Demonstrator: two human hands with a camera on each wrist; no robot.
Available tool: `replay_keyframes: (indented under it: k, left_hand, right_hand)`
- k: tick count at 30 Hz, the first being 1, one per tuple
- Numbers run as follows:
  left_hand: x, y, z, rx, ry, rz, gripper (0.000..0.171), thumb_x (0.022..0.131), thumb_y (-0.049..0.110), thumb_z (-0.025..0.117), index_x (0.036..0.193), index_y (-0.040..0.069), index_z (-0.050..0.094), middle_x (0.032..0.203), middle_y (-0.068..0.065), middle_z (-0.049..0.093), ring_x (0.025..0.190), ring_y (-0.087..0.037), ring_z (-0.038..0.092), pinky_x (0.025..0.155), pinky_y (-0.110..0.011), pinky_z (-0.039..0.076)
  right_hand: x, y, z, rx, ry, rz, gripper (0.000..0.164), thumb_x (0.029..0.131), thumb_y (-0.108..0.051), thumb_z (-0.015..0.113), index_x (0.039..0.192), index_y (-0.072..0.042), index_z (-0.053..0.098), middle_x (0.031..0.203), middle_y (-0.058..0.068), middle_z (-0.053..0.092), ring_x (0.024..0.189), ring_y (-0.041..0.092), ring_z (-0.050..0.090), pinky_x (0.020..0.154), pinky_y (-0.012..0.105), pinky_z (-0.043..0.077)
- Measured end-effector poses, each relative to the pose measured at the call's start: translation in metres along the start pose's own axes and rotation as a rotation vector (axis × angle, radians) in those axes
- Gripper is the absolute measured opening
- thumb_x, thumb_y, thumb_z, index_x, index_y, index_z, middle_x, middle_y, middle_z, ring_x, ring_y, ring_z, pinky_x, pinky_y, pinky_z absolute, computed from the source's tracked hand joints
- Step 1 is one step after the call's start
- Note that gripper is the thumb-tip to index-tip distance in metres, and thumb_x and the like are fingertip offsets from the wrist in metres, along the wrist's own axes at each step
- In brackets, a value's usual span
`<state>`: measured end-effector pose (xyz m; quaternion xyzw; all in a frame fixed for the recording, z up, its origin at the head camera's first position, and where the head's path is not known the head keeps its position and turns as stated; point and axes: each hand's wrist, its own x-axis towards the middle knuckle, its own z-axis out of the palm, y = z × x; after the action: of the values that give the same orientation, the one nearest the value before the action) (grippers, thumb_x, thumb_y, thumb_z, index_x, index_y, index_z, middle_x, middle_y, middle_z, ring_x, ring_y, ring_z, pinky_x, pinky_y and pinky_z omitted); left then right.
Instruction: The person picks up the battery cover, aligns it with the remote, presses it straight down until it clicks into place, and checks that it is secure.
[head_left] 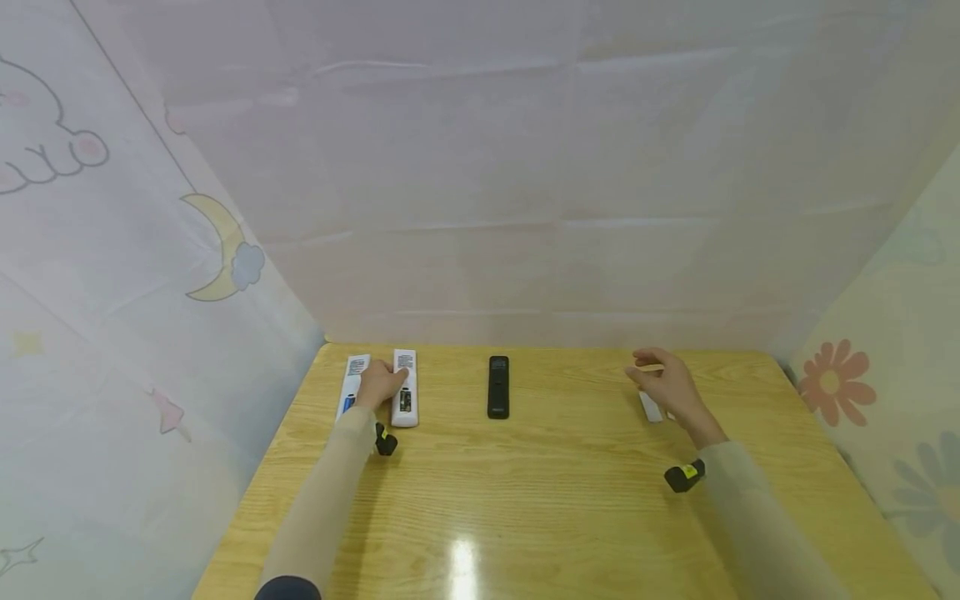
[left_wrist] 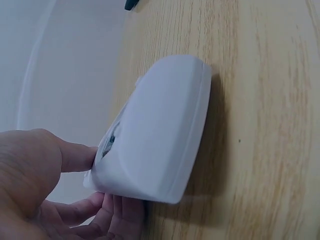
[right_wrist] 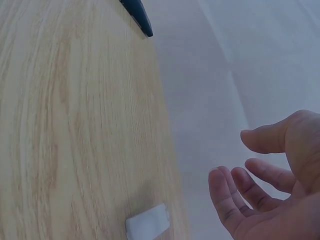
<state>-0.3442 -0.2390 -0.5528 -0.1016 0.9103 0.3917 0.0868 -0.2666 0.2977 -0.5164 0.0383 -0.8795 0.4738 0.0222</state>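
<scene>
My left hand (head_left: pixel 380 384) grips a white remote control (head_left: pixel 405 417) by its side, thumb on the upper face and fingers along the edge. The remote lies back up, with its dark battery compartment uncovered. In the left wrist view the rounded end of this remote (left_wrist: pixel 150 135) faces the camera. Just left of that hand is a second white remote (head_left: pixel 353 377), with something blue in its compartment, partly hidden by the hand. My right hand (head_left: pixel 670 388) hovers with loosely bent fingers and nothing between them, above a small white flat piece (head_left: pixel 650 407), likewise white in the right wrist view.
A black remote (head_left: pixel 498 387) lies near the middle of the wooden table (head_left: pixel 525 492), toward its back edge. Patterned cloth walls (head_left: pixel 480 192) stand close behind and at both sides. Each wrist carries a small black camera (head_left: pixel 684 477).
</scene>
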Motion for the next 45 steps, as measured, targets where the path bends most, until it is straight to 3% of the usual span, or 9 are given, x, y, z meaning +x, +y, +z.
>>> replay_keyframes:
  k: [11,21,26,28,31,35,37,41,45]
  left_hand:
    - [-0.003,0.007,-0.003,-0.066,-0.008,-0.010,0.048,0.107,0.030,0.061,0.067,0.015,0.039,0.058,0.004,0.032,0.053,-0.014,0.033,0.051,-0.029,0.033]
    - [-0.009,0.007,-0.003,-0.159,-0.013,0.011,0.035,0.106,0.026,0.064,0.077,0.007,0.059,0.062,0.004,0.041,0.056,-0.012,0.040,0.052,-0.027,0.036]
    - [-0.015,0.012,-0.004,-0.214,-0.024,0.013,0.033,0.106,0.022,0.063,0.077,0.008,0.054,0.063,0.004,0.037,0.057,-0.012,0.039,0.052,-0.028,0.038]
    - [-0.017,0.014,-0.004,-0.225,-0.026,0.009,0.029,0.106,0.019,0.062,0.081,0.006,0.056,0.067,0.002,0.046,0.060,-0.012,0.045,0.055,-0.027,0.042]
    - [-0.019,0.014,-0.004,-0.247,-0.042,-0.003,0.023,0.105,0.017,0.062,0.100,-0.005,0.067,0.084,-0.007,0.063,0.072,-0.014,0.057,0.063,-0.027,0.051]
    - [-0.019,0.014,-0.003,-0.270,-0.061,-0.016,0.037,0.106,0.018,0.062,0.128,-0.012,0.066,0.108,-0.017,0.069,0.084,-0.016,0.061,0.072,-0.028,0.055]
    - [-0.019,0.014,-0.003,-0.280,-0.063,-0.020,0.035,0.106,0.019,0.062,0.126,-0.010,0.067,0.104,-0.013,0.067,0.082,-0.016,0.058,0.071,-0.029,0.053]
    - [-0.016,0.013,-0.002,-0.316,-0.076,-0.019,0.023,0.107,0.020,0.062,0.099,-0.001,0.067,0.079,-0.001,0.057,0.066,-0.011,0.046,0.061,-0.028,0.044]
    - [-0.014,0.012,-0.002,-0.376,-0.092,-0.014,0.035,0.107,0.020,0.062,0.075,0.010,0.052,0.062,0.004,0.043,0.056,-0.011,0.034,0.056,-0.028,0.034]
  right_hand:
    - [0.001,0.016,-0.009,-0.060,0.013,0.042,0.056,0.109,-0.027,0.064,0.151,0.006,0.050,0.144,0.034,0.055,0.119,0.049,0.065,0.077,0.021,0.058]
    - [-0.001,0.025,-0.012,-0.073,-0.001,0.077,0.054,0.109,-0.024,0.063,0.150,0.009,0.049,0.142,0.036,0.054,0.124,0.055,0.061,0.079,0.028,0.063]
    - [-0.004,0.029,-0.012,-0.104,-0.006,0.057,0.052,0.109,-0.020,0.063,0.148,0.011,0.049,0.140,0.038,0.055,0.123,0.057,0.061,0.089,0.046,0.065]
    - [-0.005,0.032,-0.012,-0.117,-0.003,0.048,0.051,0.108,-0.017,0.064,0.147,0.012,0.050,0.139,0.038,0.056,0.121,0.057,0.062,0.094,0.054,0.063]
    - [-0.006,0.038,-0.011,-0.122,-0.004,0.042,0.049,0.107,-0.014,0.064,0.146,0.013,0.050,0.137,0.038,0.056,0.120,0.056,0.062,0.099,0.060,0.059]
    - [-0.006,0.042,-0.010,-0.126,-0.005,0.046,0.048,0.106,-0.012,0.065,0.145,0.014,0.051,0.137,0.039,0.057,0.121,0.057,0.061,0.100,0.061,0.058]
    - [-0.006,0.044,-0.010,-0.130,-0.008,0.053,0.049,0.106,-0.012,0.065,0.145,0.014,0.051,0.137,0.040,0.057,0.121,0.057,0.062,0.097,0.060,0.060]
    - [-0.006,0.046,-0.009,-0.159,0.000,0.060,0.049,0.104,-0.011,0.068,0.143,0.015,0.053,0.133,0.039,0.060,0.118,0.057,0.064,0.091,0.057,0.063]
    - [-0.006,0.048,-0.008,-0.197,0.015,0.048,0.046,0.100,-0.009,0.071,0.137,0.016,0.058,0.126,0.038,0.065,0.112,0.054,0.067,0.086,0.054,0.064]
